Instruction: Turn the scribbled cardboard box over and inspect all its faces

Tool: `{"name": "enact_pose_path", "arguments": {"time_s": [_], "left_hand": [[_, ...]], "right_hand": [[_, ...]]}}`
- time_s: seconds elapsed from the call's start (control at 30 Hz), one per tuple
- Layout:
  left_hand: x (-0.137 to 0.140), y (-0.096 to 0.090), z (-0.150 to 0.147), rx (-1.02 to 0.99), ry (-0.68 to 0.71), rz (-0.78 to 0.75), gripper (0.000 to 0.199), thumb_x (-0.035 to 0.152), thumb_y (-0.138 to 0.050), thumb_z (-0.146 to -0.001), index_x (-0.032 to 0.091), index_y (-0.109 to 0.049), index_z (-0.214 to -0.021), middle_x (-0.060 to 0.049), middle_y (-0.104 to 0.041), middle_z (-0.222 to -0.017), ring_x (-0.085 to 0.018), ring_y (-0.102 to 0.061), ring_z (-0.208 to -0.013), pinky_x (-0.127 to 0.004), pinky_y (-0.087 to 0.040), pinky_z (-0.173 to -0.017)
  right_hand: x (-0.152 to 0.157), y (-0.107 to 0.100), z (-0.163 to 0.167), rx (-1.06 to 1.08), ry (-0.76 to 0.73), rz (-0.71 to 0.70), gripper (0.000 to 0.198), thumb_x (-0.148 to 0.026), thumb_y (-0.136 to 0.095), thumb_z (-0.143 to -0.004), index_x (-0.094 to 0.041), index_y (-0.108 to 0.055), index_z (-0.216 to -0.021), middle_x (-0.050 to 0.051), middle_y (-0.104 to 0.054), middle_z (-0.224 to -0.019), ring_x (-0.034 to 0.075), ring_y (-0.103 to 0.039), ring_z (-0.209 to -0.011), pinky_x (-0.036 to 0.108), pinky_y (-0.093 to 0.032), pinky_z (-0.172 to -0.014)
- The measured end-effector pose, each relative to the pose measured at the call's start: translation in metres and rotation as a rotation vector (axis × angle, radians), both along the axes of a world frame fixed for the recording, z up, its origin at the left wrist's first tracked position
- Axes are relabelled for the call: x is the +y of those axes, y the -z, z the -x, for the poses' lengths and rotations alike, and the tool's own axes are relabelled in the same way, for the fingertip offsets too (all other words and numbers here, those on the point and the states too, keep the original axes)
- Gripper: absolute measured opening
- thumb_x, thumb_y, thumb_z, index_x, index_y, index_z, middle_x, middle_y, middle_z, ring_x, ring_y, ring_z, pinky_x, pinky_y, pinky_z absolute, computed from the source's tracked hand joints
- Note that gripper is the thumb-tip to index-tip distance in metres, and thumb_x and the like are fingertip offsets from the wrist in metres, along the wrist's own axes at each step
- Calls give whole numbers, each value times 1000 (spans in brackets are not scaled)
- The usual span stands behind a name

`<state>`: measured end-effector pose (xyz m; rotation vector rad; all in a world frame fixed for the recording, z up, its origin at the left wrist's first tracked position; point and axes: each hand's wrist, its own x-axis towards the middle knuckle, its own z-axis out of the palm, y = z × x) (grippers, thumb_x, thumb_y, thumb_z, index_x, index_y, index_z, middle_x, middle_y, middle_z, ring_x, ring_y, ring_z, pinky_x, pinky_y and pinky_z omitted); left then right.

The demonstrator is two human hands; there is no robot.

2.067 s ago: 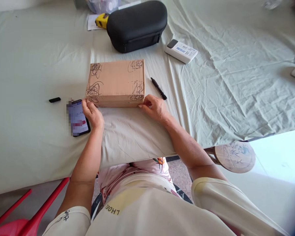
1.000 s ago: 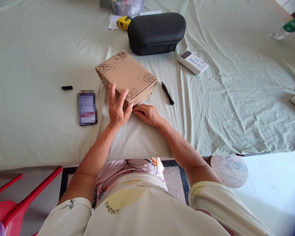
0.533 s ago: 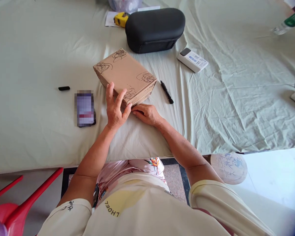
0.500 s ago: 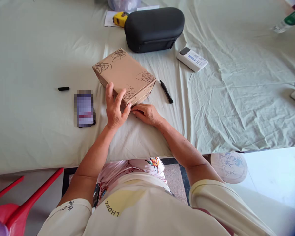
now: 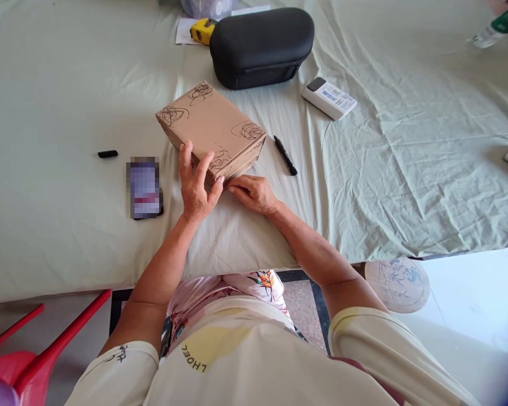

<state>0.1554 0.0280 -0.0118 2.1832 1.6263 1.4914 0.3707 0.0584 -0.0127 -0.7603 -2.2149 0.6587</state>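
The cardboard box (image 5: 211, 124) lay on the cloth-covered worktop (image 5: 59, 225), just beyond both hands and touching the left hand (image 5: 196, 189). That hand was spread, two fingers over the long side's upper edge and the thumb against the near corner, apparently to steady it rather than clasp it. The right hand (image 5: 256, 194) sat low beside that thumb, fingers bunched at the corner's foot; whether they pinched anything I could not tell. Turning the box corner-on probably brought that corner within easy reach of both hands. The black pen (image 5: 285, 156) lay just beyond the right hand, and the phone (image 5: 146, 189) left of the left hand, seemingly clear of the work. The box rested flat, its long axis slanting from beyond the left hand toward the right, a short end facing the right hand.
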Motion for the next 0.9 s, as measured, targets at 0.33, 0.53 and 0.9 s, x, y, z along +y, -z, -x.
{"name": "enact_pose_path", "arguments": {"time_s": [0.33,0.53,0.9], "left_hand": [[0,-3,-1,14,22,-20,54,62,-42,-107,27,-63,-141,-8,-28,-179,-31,-26,-168,-54,-33,-135],[0,2,-4,13,0,-52,47,59,-42,-108,32,-64,-139,-5,-30,-178,-26,-29,-167,-51,-33,-135],[3,2,-2,2,30,-18,54,62,-34,-110,27,-62,-139,-6,-27,-180,-28,-28,-168,-50,-31,-137]], "right_hand": [[10,-14,-35,127,697,-165,57,-56,-24,-111,-25,-59,-144,15,-63,-131,31,-66,-126,55,-59,-100],[-14,-33,-7,-68,452,-150,64,-66,-44,-105,-32,-51,-158,13,-50,-162,45,-28,-165,73,-40,-122],[-10,-31,8,-196,431,-224,68,-68,-47,-104,-34,-45,-162,11,-40,-174,42,-21,-168,74,-18,-132]]}}
